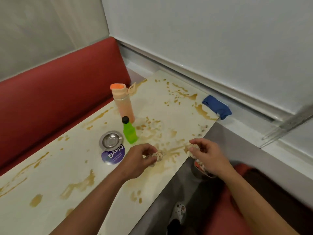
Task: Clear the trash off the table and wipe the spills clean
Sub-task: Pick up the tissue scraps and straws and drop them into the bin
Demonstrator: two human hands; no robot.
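The pale table is streaked with brown spills from end to end. My left hand grips a crumpled, stained tissue on the table near its right edge. My right hand holds another wad of soiled tissue at the table's edge, above a small bin with trash in it below the table. A blue cloth lies at the far right corner, half off the table.
An orange water bottle, a green bottle with a black cap, a metal ashtray and a purple round coaster stand mid-table. Red bench seats run along the left and at my right. A white wall is beyond.
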